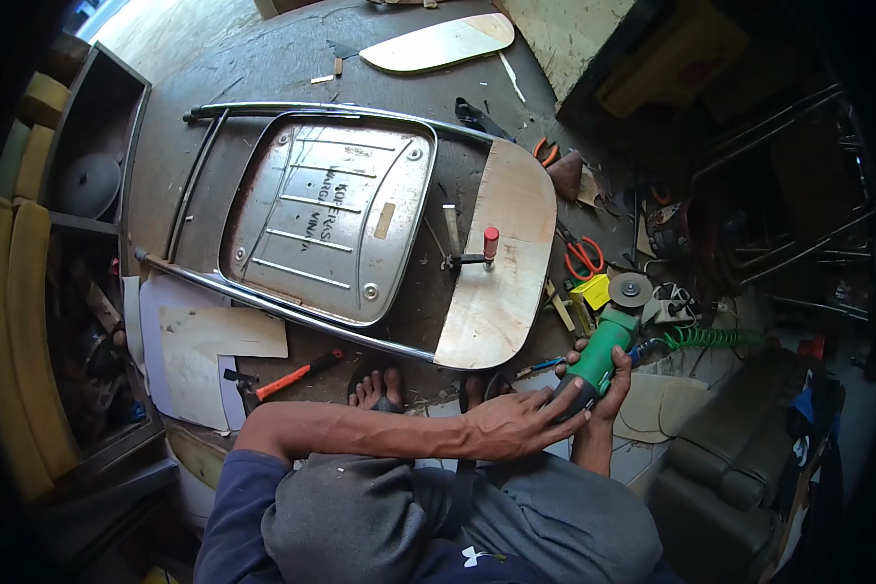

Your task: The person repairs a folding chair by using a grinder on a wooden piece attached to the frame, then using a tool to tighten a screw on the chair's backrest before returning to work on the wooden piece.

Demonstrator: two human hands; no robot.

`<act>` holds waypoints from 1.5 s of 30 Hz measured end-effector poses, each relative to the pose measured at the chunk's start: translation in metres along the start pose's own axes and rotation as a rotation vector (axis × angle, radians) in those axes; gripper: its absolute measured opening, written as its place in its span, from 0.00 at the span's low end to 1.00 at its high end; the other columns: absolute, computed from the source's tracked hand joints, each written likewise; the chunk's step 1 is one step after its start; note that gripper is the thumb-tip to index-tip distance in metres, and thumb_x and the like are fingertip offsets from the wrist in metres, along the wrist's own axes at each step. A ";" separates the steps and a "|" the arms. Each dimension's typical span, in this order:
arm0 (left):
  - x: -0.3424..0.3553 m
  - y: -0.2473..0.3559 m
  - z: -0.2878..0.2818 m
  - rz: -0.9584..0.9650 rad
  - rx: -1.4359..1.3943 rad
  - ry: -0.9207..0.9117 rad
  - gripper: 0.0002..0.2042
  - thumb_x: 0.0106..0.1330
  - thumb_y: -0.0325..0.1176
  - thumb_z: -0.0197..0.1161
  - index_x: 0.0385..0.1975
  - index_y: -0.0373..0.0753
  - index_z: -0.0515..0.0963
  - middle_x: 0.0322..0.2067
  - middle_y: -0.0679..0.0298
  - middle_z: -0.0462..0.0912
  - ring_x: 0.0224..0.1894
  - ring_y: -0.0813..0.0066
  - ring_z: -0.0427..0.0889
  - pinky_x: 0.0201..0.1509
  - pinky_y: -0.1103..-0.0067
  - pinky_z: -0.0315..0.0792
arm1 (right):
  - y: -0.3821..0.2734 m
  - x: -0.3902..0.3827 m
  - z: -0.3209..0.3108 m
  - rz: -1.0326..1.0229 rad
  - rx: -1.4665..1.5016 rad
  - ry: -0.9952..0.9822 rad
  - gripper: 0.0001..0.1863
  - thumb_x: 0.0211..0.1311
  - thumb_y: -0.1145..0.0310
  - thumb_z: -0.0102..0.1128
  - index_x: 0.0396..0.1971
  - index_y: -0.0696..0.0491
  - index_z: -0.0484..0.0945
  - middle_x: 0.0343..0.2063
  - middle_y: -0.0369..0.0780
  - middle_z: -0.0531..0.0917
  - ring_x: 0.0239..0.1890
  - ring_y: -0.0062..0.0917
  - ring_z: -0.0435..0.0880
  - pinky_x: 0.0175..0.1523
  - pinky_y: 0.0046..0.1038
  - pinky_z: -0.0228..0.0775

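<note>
A green and black angle grinder (602,352) is held to the right of my knees, its round disc (631,289) pointing away from me. My right hand (608,387) wraps round the body of the tool. Across my lap reaches my left arm, and my left hand (516,420) grips the black rear end with fingers and thumb. Ahead lies a folding chair's metal frame (292,304) with a steel seat pan (307,214). A rounded plywood panel (501,302) rests over the frame's right end, with a red-handled clamp (491,243) on its edge.
Orange-handled scissors (584,258), a yellow box (591,292), a power strip (670,310) and a coiled green hose (715,337) surround the disc. An orange-handled hammer (297,377) lies by my feet. Another cut board (438,44) is at the back; dark cushions (730,438) stand right.
</note>
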State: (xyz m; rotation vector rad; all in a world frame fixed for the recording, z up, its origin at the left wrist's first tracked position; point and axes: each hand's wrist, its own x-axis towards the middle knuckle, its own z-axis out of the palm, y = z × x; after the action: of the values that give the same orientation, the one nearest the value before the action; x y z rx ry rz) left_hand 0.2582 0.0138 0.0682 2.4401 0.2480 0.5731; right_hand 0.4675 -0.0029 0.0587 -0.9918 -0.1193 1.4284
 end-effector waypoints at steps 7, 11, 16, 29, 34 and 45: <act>0.003 -0.005 -0.002 0.115 0.265 0.272 0.29 0.60 0.32 0.60 0.64 0.32 0.71 0.67 0.27 0.61 0.51 0.51 0.84 0.41 0.70 0.85 | 0.003 0.005 0.010 0.043 0.115 -0.061 0.26 0.69 0.51 0.55 0.57 0.55 0.69 0.41 0.44 0.79 0.39 0.32 0.83 0.40 0.44 0.83; 0.004 -0.010 -0.003 0.019 -0.064 0.247 0.26 0.63 0.36 0.67 0.63 0.46 0.73 0.71 0.43 0.61 0.56 0.46 0.79 0.51 0.66 0.84 | 0.000 0.007 0.012 0.008 0.125 -0.132 0.27 0.69 0.51 0.56 0.58 0.55 0.68 0.41 0.45 0.78 0.41 0.33 0.83 0.41 0.46 0.84; 0.005 -0.019 -0.002 -0.072 -0.180 -0.039 0.34 0.65 0.42 0.70 0.71 0.53 0.64 0.77 0.45 0.47 0.70 0.37 0.65 0.64 0.60 0.78 | -0.012 0.002 0.040 0.141 0.017 0.021 0.32 0.60 0.54 0.65 0.59 0.55 0.68 0.43 0.46 0.79 0.42 0.36 0.86 0.46 0.51 0.85; -0.102 -0.058 -0.015 -0.677 0.158 -0.028 0.31 0.65 0.37 0.67 0.67 0.32 0.67 0.68 0.46 0.69 0.67 0.50 0.71 0.71 0.61 0.64 | -0.060 0.089 -0.049 0.070 -0.513 0.092 0.29 0.54 0.66 0.72 0.54 0.61 0.72 0.37 0.44 0.82 0.33 0.30 0.86 0.39 0.33 0.84; -0.109 -0.066 -0.010 -0.720 0.200 -0.084 0.32 0.65 0.42 0.68 0.66 0.35 0.69 0.65 0.52 0.72 0.64 0.57 0.75 0.63 0.62 0.67 | -0.112 0.167 -0.067 -0.099 -1.084 0.144 0.38 0.42 0.58 0.79 0.53 0.61 0.76 0.42 0.47 0.84 0.38 0.30 0.87 0.44 0.32 0.82; -0.112 -0.070 -0.001 -0.776 0.295 -0.130 0.32 0.61 0.42 0.68 0.67 0.43 0.69 0.44 0.59 0.83 0.46 0.62 0.80 0.53 0.67 0.68 | -0.132 0.235 -0.112 -0.179 -1.612 0.289 0.45 0.39 0.47 0.74 0.57 0.62 0.79 0.49 0.54 0.85 0.52 0.42 0.85 0.57 0.36 0.75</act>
State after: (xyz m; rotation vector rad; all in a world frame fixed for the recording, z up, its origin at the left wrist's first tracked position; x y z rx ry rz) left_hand 0.1556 0.0355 -0.0115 2.3711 1.2205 0.0290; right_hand 0.6854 0.1639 -0.0403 -2.3559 -1.2359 0.7945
